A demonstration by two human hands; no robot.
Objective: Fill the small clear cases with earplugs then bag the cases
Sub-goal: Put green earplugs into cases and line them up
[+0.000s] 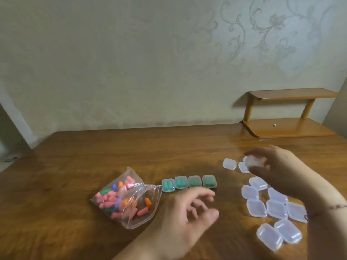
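Wooden table (78, 156). Clear zip bag (127, 198), left, mouth open: loose earplugs (112, 200) in pink, orange, green and blue. Row of four closed clear cases (189, 182), centre, each holding green plugs. Cluster of empty clear cases (270, 205), near right; two more beyond. Right hand (277, 169) pinches one blurred clear case (254, 161) above the table. Left hand (189, 211) loosely open, empty, just near of the row.
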